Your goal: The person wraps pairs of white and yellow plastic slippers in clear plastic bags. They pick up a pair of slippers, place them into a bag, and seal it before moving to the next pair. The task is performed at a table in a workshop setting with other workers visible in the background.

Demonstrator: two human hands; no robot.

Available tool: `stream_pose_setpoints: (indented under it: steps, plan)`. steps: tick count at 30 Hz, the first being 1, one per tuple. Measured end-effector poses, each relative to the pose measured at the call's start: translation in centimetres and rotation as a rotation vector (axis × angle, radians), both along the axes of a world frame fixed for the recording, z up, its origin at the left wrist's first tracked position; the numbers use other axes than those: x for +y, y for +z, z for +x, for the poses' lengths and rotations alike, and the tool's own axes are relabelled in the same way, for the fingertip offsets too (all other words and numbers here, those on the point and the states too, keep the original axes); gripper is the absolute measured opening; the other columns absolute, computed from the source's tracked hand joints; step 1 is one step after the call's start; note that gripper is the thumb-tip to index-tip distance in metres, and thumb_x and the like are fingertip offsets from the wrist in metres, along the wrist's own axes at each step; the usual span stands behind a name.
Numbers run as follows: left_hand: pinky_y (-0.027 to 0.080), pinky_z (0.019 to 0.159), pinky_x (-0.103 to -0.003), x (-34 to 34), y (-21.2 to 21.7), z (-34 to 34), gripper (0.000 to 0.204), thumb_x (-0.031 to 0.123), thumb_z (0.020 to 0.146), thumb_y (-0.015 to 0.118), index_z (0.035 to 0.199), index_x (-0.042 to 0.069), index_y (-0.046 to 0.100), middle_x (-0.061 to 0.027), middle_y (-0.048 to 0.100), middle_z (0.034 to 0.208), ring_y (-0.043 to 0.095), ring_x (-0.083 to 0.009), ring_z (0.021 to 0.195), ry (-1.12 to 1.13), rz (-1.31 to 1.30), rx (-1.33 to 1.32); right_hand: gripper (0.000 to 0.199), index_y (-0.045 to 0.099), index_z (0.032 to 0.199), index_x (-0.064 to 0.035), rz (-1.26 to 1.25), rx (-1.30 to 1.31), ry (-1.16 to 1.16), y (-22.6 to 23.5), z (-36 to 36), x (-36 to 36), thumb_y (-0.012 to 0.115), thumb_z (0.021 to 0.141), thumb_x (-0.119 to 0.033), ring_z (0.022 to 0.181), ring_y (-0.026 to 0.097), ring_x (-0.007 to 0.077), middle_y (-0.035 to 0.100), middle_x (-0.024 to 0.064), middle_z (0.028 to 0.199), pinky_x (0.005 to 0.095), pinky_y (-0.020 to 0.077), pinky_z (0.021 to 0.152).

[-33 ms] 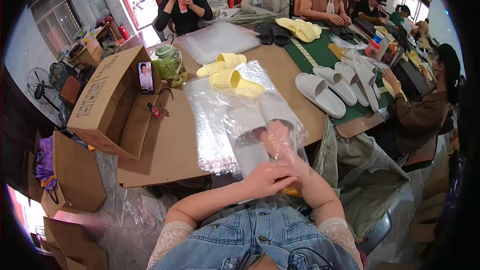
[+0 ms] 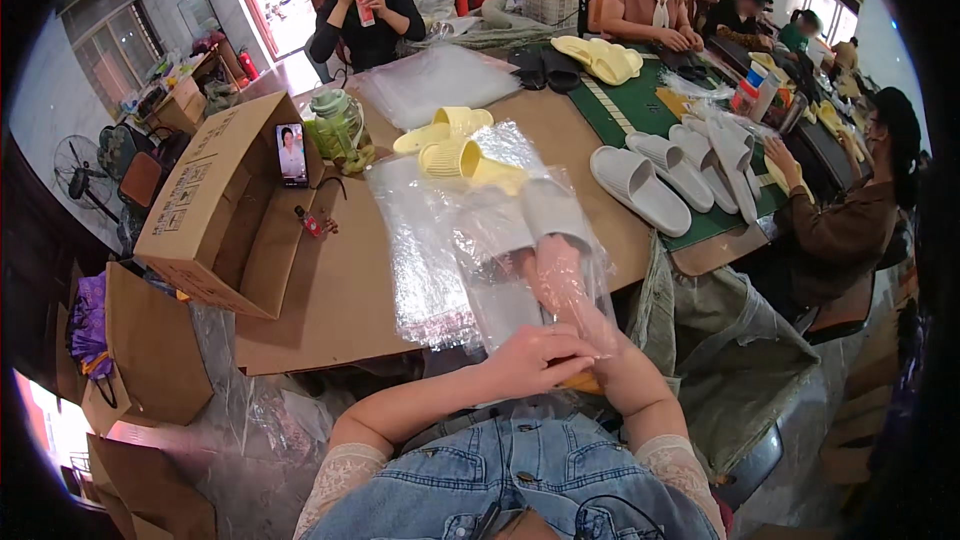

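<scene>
A pair of pale grey slippers [image 2: 556,210] lies side by side inside a clear plastic bag [image 2: 597,258] at the table's near edge. My right hand [image 2: 556,272] reaches into the bag, its fingers tucked under the strap of the right-hand slipper, where their tips are hidden. Beside my right wrist, my left hand [image 2: 540,356] is closed, pinching the bag's near edge. Underneath lies a stack of shiny clear bags [image 2: 425,285]. Just beyond the grey pair is a yellow slipper [image 2: 450,158], with another yellow slipper [image 2: 462,120] behind it.
Several loose grey slippers [image 2: 640,188] stand at the right on a green mat [image 2: 600,110]. An opened cardboard box [image 2: 215,210] holding a phone [image 2: 291,155] sits at the left, next to a jar [image 2: 338,130]. Co-workers sit around the far and right sides.
The bag and the grey slippers have shifted slightly away from me, and the bag's far edge now overlaps the yellow slipper's sole. Both hands keep nearly the same place.
</scene>
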State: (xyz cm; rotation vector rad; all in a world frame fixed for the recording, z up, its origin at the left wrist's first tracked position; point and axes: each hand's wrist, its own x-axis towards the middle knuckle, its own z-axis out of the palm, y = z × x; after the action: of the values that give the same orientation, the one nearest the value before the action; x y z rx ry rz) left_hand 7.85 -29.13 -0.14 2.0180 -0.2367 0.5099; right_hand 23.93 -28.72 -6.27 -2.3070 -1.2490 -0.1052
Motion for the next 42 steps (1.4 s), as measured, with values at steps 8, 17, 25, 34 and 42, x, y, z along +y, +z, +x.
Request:
stream_pose_setpoints:
  steps: [8, 17, 25, 34, 42]
  plan:
    - [0.052, 0.065, -0.033, 1.9, -0.8, -0.6, 0.016, 0.013, 0.091, 0.069, 0.104, 0.005, 0.073, -0.0104, 0.066, 0.083, 0.067, -0.0248, 0.073, 0.054, 0.109, 0.077, 0.032, 0.066, 0.089, 0.0048, 0.041, 0.045, -0.139, -3.9, 3.1, 1.7, 0.065, 0.086, -0.027, 0.083, 0.069, 0.0445, 0.065, 0.0283, 0.093, 0.0513, 0.0556, 0.076]
    - [0.050, 0.061, -0.030, 6.7, -3.5, 1.0, 0.024, 0.005, 0.082, 0.071, 0.106, 0.007, 0.073, -0.0073, 0.067, 0.087, 0.062, -0.0202, 0.075, 0.413, 0.184, -0.201, 0.023, 0.061, 0.093, 0.0044, 0.308, 0.068, -0.215, -4.3, 2.5, -0.9, 0.065, 0.079, -0.013, 0.085, 0.062, 0.0473, 0.062, 0.0272, 0.093, 0.0544, 0.0503, 0.075]
    - [0.042, 0.100, -0.043, 12.8, -8.3, 3.3, 0.033, 0.015, 0.091, 0.066, 0.122, 0.005, 0.063, -0.0166, 0.057, 0.124, 0.049, -0.0333, 0.118, 0.746, 0.276, -0.097, 0.024, 0.060, 0.096, 0.0033, 0.515, -0.145, -0.321, -0.3, 8.8, -10.7, 0.066, 0.079, -0.013, 0.089, 0.059, 0.0477, 0.060, 0.0283, 0.093, 0.0548, 0.0472, 0.077]
    - [0.040, 0.102, -0.046, 13.4, -12.1, 3.5, 0.030, 0.016, 0.083, 0.069, 0.111, 0.005, 0.067, -0.0173, 0.059, 0.122, 0.050, -0.0358, 0.117, 0.734, 0.406, 0.011, 0.019, 0.062, 0.090, -0.0010, 0.108, -0.511, -0.532, 5.0, 17.1, -31.6, 0.066, 0.075, -0.012, 0.084, 0.062, 0.0428, 0.063, 0.0220, 0.089, 0.0531, 0.0493, 0.074]
    - [0.039, 0.102, -0.046, 13.0, -11.6, 3.2, 0.028, 0.016, 0.083, 0.070, 0.110, 0.007, 0.067, -0.0150, 0.059, 0.122, 0.050, -0.0353, 0.117, 0.732, 0.388, 0.044, 0.023, 0.060, 0.099, 0.0016, -0.217, -0.299, -0.430, 0.2, 11.1, -43.3, 0.060, 0.080, -0.012, 0.088, 0.058, 0.0469, 0.061, 0.0250, 0.094, 0.0551, 0.0462, 0.081]
